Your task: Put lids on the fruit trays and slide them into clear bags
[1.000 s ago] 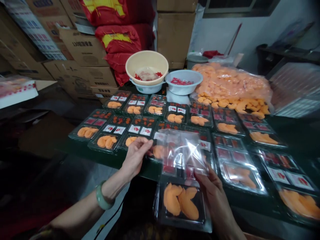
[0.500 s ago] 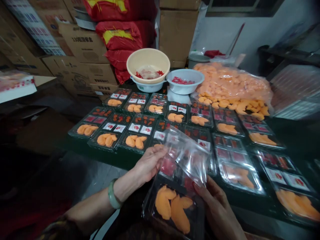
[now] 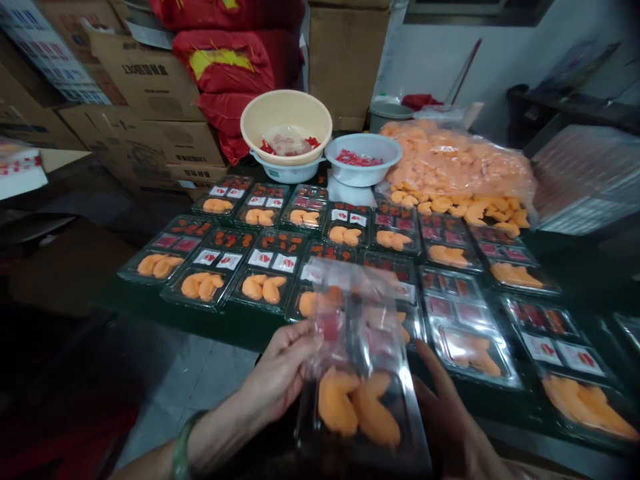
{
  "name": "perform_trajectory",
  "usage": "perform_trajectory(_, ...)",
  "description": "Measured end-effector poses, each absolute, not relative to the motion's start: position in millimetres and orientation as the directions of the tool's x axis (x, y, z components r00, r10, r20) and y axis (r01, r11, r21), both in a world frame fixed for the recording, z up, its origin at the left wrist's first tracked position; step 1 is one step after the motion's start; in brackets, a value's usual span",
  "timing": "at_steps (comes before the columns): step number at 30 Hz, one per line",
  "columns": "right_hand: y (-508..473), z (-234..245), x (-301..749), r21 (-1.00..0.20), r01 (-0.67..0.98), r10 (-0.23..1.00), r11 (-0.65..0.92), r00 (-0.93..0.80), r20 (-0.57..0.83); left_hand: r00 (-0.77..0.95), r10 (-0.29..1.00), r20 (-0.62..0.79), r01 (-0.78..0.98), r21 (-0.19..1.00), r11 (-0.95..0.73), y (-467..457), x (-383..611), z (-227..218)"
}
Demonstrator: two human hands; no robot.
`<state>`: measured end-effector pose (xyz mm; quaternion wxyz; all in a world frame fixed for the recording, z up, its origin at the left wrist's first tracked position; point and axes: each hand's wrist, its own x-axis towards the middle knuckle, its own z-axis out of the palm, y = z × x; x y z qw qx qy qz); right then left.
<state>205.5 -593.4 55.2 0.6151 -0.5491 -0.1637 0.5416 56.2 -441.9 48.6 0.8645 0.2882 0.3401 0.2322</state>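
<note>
In front of my body a black plastic food tray is tilted toward me. Its lower compartment holds two orange pieces, with red-pink packets above them. A clear plastic lid or sleeve, blurred, lies over the tray and past its far end. My left hand, wearing a green bangle, pinches the tray's left edge along with the clear plastic. Beside the right edge is my right hand, smeared by motion, its fingers apart and the index stretched out; whether it touches the tray is unclear.
Rows of similar filled trays cover the dark green table. Behind them stand a cream basin, a light blue basin with red packets, and a large clear bag of orange pieces. Cardboard boxes and red sacks are stacked behind.
The clear plastic has gone from bunched across the tray's upper part to lying lengthwise over it. My right hand has loosened from the plastic and shifted right. The view has turned slightly.
</note>
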Motion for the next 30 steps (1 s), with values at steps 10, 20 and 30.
perform_trajectory(10, -554, 22, 218, -0.985, -0.004, 0.825, -0.172, 0.547, -0.146, 0.544, 0.628, -0.557, -0.267, 0.594, 0.759, -427, 89, 49)
perform_trajectory(20, -524, 2, 214, -0.888, 0.436, 0.754, -0.145, 0.63, 0.186, 0.648, 0.537, -0.54, -0.116, 0.627, 0.771, -440, 75, 51)
perform_trajectory(30, -522, 2, 220, -0.833, 0.537, 0.598, -0.131, 0.713, 0.366, 0.672, 0.504, -0.543, 0.132, 0.757, 0.64, -446, 67, 38)
